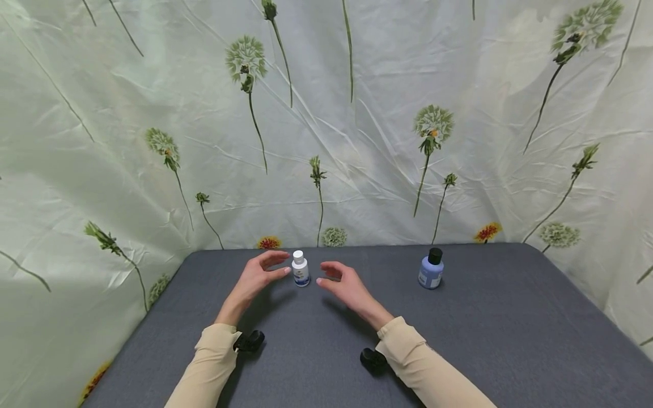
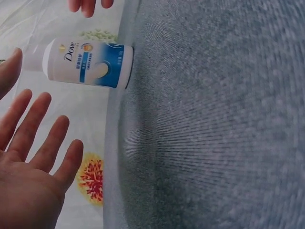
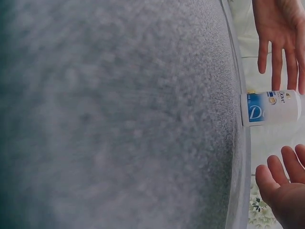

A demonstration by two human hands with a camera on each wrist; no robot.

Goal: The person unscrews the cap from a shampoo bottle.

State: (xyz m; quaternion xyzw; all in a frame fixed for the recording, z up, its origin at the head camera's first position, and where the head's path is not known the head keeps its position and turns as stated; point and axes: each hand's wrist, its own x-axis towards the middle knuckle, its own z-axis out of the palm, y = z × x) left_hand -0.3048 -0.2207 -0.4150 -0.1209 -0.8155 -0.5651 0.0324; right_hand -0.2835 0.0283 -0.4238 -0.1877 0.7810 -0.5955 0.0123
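A small white Dove bottle with a white cap and a blue lower label stands upright on the dark grey table. My left hand is just left of it, fingers spread and relaxed. On the other side, a little farther off, my right hand has its fingers loosely bent towards the bottle. In the left wrist view a gap shows between the bottle and the left fingers. The right wrist view has the bottle between both hands, with the right hand apart from it.
A blue-purple bottle with a black cap stands upright farther right on the grey table. A pale curtain printed with dandelions hangs behind the table's back edge and along its sides. Each wrist carries a black camera.
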